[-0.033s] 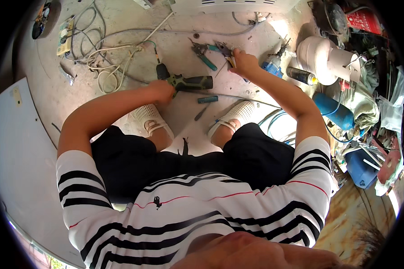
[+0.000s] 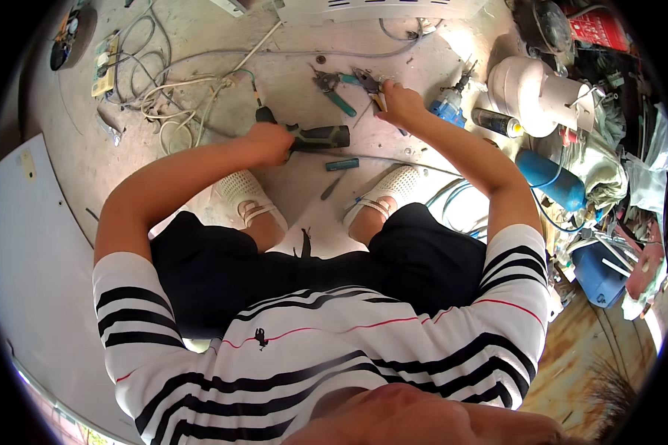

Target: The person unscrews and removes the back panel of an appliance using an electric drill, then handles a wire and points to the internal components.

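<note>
Cordless drill in dark green and black is laid on the floor, ringed by other things. To its left, pale and grey cords are heaped in loops beside a power strip. Beyond it, green-handled pliers are left lying, and nearer the clogs a small teal block is placed. The right side is crowded by a blue power tool, a spray can and a pale gas cylinder. The drill's middle is covered by the left hand, fingers curled over it, with the handle end projecting rightward. By the right hand, the second pliers are pinched at the handles, next to the green-handled pair.
</note>
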Motion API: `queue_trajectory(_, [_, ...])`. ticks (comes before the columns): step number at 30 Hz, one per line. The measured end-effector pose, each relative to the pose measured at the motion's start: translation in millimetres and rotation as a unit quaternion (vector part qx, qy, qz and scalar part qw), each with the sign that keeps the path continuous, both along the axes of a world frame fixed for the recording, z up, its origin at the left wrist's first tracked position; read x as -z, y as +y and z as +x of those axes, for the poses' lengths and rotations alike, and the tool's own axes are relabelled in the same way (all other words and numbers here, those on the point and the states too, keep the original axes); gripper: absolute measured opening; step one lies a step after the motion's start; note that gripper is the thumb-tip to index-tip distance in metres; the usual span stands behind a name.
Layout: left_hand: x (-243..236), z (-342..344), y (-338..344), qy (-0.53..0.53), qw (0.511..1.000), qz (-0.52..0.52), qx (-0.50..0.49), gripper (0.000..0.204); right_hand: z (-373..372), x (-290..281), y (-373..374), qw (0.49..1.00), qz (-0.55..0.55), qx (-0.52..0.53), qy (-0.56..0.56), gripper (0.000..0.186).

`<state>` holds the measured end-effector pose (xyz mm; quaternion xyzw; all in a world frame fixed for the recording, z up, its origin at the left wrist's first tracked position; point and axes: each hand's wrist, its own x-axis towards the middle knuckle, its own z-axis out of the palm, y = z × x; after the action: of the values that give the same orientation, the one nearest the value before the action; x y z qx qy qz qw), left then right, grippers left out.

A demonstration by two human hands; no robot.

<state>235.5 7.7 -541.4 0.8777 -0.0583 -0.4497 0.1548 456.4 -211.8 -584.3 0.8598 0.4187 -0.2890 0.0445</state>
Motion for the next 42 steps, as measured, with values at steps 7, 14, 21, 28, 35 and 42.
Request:
queue_trajectory(7, [18.8,40.0,-8.4,-0.111,0.994,0.0,0.016,0.048,6.5,-20.9,-12.6,0.995,-0.024,0.068,0.063,0.069])
queue_trajectory(14, [38.9,33.2,-29.8,-0.149,0.988,-0.048,-0.014,0.054,70.8,-66.2,-38.3,0.947,0.02,0.273,0.165,0.062])
queue_trajectory(21, [51.6,34.0,-39.9,-0.169,0.985,-0.008,0.033,0.058,125.7,-42.5,-50.5,0.834,0.077,0.458,0.298,0.051])
queue_trajectory(28, [45.2,35.8,-27.0,-0.157,0.987,-0.02,0.018,0.061,125.6,-30.3,-32.8,0.82,0.076,0.495,0.277,0.05])
queue_trajectory(35, [43.9,50.2,6.3,-0.15,0.987,0.05,-0.036,0.05,151.7,1.4,-33.0,0.821,0.081,0.516,0.229,0.054])
queue_trajectory(42, [25.2,79.6,55.8,-0.192,0.944,-0.035,-0.267,0.026,155.6,-61.4,8.4,0.973,-0.053,0.164,-0.151,0.04])
